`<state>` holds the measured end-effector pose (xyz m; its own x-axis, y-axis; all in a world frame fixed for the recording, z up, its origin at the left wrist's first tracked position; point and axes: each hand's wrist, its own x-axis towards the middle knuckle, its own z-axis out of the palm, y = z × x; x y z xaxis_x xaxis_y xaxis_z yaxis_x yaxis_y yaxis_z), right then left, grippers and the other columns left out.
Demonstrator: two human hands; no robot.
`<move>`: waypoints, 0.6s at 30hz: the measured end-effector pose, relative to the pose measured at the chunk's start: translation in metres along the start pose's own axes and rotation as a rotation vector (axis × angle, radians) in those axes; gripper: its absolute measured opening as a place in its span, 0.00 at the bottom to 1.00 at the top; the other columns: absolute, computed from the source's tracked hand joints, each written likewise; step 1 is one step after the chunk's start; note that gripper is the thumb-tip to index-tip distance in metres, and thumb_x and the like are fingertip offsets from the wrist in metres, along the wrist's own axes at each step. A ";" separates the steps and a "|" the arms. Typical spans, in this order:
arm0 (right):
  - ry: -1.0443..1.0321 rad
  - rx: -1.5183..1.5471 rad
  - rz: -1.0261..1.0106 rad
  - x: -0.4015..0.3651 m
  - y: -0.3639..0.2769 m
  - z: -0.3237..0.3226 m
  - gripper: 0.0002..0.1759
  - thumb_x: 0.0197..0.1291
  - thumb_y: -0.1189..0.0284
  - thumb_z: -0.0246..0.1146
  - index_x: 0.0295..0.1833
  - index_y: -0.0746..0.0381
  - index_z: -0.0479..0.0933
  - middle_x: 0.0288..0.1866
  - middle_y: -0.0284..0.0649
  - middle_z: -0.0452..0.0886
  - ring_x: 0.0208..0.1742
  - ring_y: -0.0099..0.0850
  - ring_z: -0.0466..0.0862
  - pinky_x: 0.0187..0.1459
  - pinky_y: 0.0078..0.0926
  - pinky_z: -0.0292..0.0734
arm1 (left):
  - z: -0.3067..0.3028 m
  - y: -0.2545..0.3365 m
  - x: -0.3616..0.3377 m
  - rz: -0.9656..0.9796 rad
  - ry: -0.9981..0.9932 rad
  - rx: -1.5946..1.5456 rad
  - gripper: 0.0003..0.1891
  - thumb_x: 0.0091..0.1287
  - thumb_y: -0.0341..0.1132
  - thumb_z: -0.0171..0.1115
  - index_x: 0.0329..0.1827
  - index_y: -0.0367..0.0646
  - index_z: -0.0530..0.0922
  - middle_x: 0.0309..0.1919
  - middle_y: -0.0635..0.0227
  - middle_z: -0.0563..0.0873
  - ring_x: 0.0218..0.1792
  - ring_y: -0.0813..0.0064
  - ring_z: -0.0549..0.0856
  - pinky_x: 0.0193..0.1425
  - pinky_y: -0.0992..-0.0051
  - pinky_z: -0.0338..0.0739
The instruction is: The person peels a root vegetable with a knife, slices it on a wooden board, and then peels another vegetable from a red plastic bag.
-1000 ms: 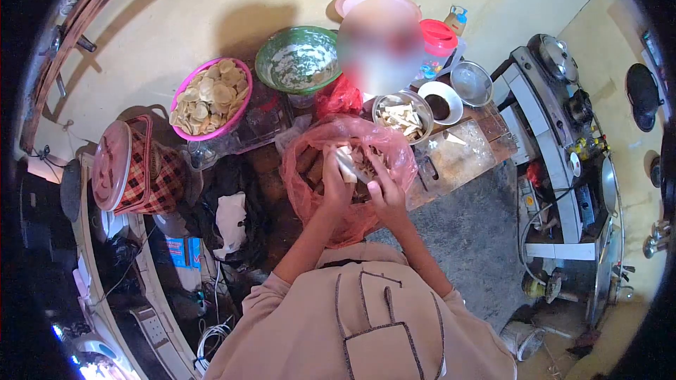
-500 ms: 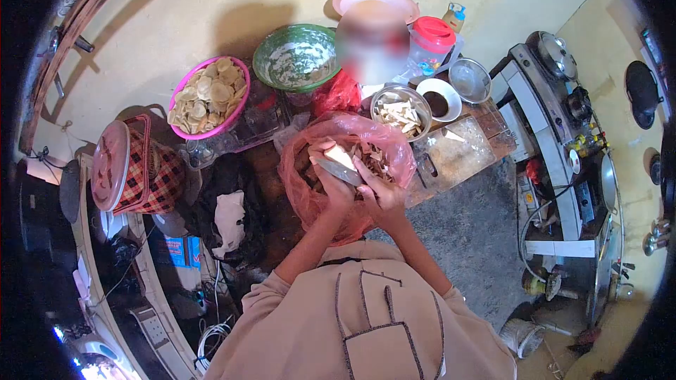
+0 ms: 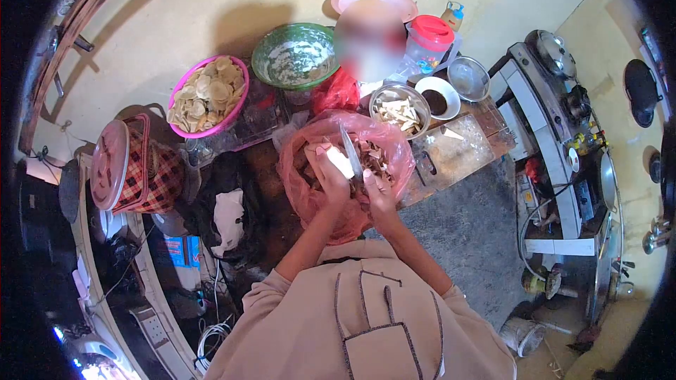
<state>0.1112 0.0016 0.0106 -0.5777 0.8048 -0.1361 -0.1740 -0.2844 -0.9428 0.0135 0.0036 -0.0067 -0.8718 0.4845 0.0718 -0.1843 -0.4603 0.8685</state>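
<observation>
Over an open pink plastic bag (image 3: pixel 296 197), my left hand (image 3: pixel 332 177) is closed around a pale peeled root piece (image 3: pixel 339 162). My right hand (image 3: pixel 379 193) grips a knife, its blade (image 3: pixel 350 149) pointing up and away, close to the right side of the piece. Brown peelings (image 3: pixel 377 157) lie in the bag beneath both hands. Behind the bag stands a metal bowl (image 3: pixel 422 102) with pale cut pieces (image 3: pixel 398 114).
A cutting board (image 3: pixel 454 158) lies right of the bag. Behind are a pink basket of round slices (image 3: pixel 243 91), a green basin (image 3: pixel 296 56), a white bowl (image 3: pixel 451 91) with dark contents and a red-lidded container (image 3: pixel 432 32). A stove (image 3: pixel 542 91) stands right.
The knife has swung from lying across the pale piece to pointing away from me. My right hand has turned and moved slightly lower; more of the piece's cut face shows.
</observation>
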 end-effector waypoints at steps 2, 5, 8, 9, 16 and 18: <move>-0.023 0.035 0.084 0.001 0.004 -0.003 0.19 0.67 0.59 0.44 0.33 0.62 0.71 0.22 0.23 0.63 0.22 0.13 0.60 0.25 0.13 0.56 | -0.004 0.001 0.003 0.046 -0.073 0.024 0.10 0.69 0.38 0.36 0.37 0.45 0.65 0.27 0.71 0.69 0.29 0.79 0.71 0.35 0.78 0.69; -0.106 -0.088 0.028 0.010 0.027 -0.019 0.20 0.67 0.59 0.43 0.38 0.64 0.72 0.25 0.25 0.66 0.26 0.14 0.62 0.29 0.13 0.58 | -0.004 0.002 0.006 -0.048 -0.051 0.023 0.10 0.69 0.38 0.36 0.36 0.46 0.65 0.27 0.71 0.69 0.29 0.80 0.71 0.34 0.78 0.68; -0.132 -0.198 -0.043 0.014 0.029 -0.023 0.20 0.67 0.62 0.44 0.47 0.67 0.72 0.31 0.28 0.73 0.32 0.15 0.68 0.36 0.14 0.64 | -0.006 -0.007 0.007 0.011 -0.076 0.007 0.11 0.70 0.41 0.36 0.38 0.44 0.63 0.30 0.69 0.69 0.26 0.80 0.70 0.30 0.78 0.68; -0.116 -0.199 -0.064 0.015 0.028 -0.021 0.21 0.67 0.61 0.43 0.53 0.66 0.69 0.32 0.27 0.72 0.30 0.14 0.68 0.34 0.13 0.64 | -0.010 -0.015 0.008 0.018 -0.077 0.013 0.11 0.70 0.41 0.36 0.37 0.44 0.63 0.31 0.69 0.68 0.27 0.80 0.70 0.30 0.78 0.68; -0.220 -0.208 -0.295 0.018 0.012 -0.011 0.25 0.67 0.62 0.42 0.63 0.67 0.61 0.53 0.38 0.71 0.50 0.22 0.71 0.52 0.20 0.64 | 0.008 0.011 -0.001 0.017 -0.061 0.054 0.08 0.69 0.39 0.39 0.37 0.44 0.62 0.27 0.70 0.69 0.24 0.82 0.70 0.27 0.80 0.68; -0.204 -0.282 -0.354 0.019 0.012 -0.011 0.25 0.67 0.62 0.42 0.63 0.67 0.61 0.48 0.37 0.73 0.46 0.21 0.71 0.49 0.19 0.65 | 0.012 0.015 -0.001 0.000 -0.071 0.036 0.07 0.69 0.38 0.40 0.37 0.44 0.62 0.25 0.70 0.69 0.22 0.82 0.70 0.25 0.82 0.68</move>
<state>0.1070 0.0192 -0.0062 -0.6711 0.7003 0.2434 -0.1816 0.1631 -0.9698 0.0174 0.0050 0.0119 -0.8372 0.5366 0.1052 -0.1665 -0.4335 0.8856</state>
